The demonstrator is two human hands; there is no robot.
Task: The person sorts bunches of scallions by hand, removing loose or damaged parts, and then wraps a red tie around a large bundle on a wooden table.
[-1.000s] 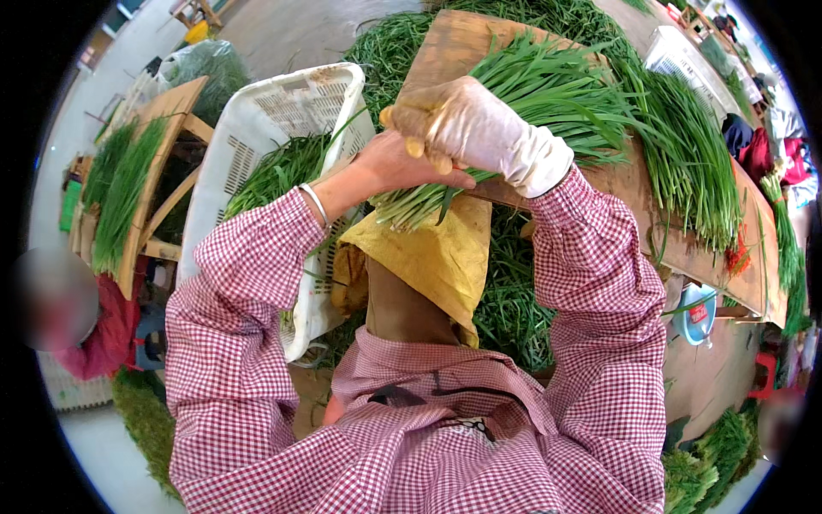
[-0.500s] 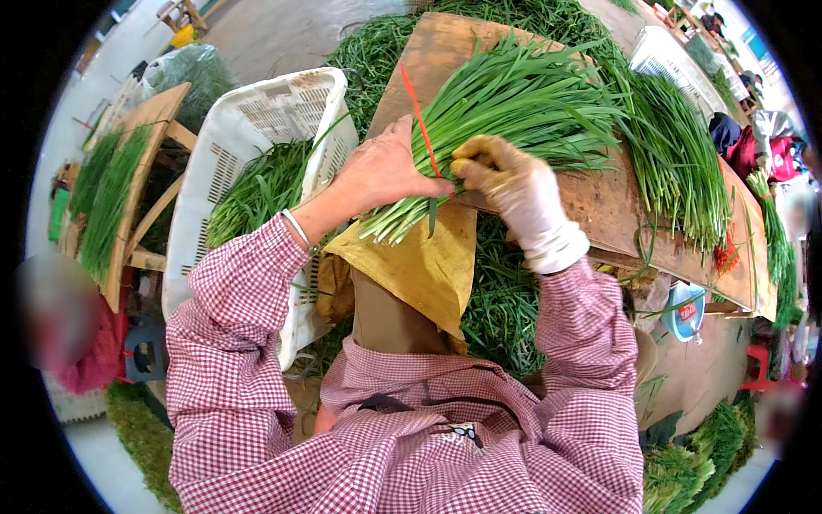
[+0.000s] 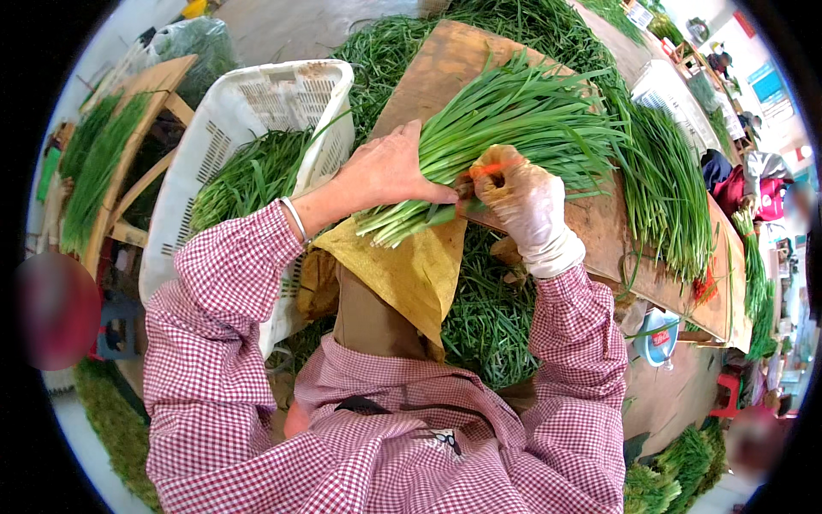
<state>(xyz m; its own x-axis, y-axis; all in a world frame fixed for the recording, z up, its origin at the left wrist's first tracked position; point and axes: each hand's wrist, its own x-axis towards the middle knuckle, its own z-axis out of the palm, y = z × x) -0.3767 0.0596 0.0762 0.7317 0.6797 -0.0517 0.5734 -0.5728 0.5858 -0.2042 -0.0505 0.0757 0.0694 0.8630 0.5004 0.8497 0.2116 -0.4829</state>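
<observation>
A thick bunch of garlic chives [image 3: 514, 116] lies on a slanted wooden board [image 3: 449, 60], its pale stem ends pointing toward me at the lower left. My bare left hand [image 3: 390, 176], with a white bangle at the wrist, presses round the bunch near the stems, thumb across them. Just to its right, my right hand [image 3: 522, 201] wears a stained white glove and pinches an orange-red tie strip [image 3: 490, 170] at the bunch. The strip's course under the stems is hidden. Yellow cloth [image 3: 411, 265] hangs below the stems over my lap.
Left stands a white plastic crate [image 3: 248, 86] with loose chives inside. More chives [image 3: 668, 180] lie at the board's right side, near some red ties [image 3: 705, 287]. Heaped greens [image 3: 497, 317] surround the board. A blue-white tub [image 3: 658, 338] sits below right. Other people are farther right.
The strip that stood up from the bunch is now drawn down and gathered in my right fingers. My left hand still presses the stems. The view has shifted slightly.
</observation>
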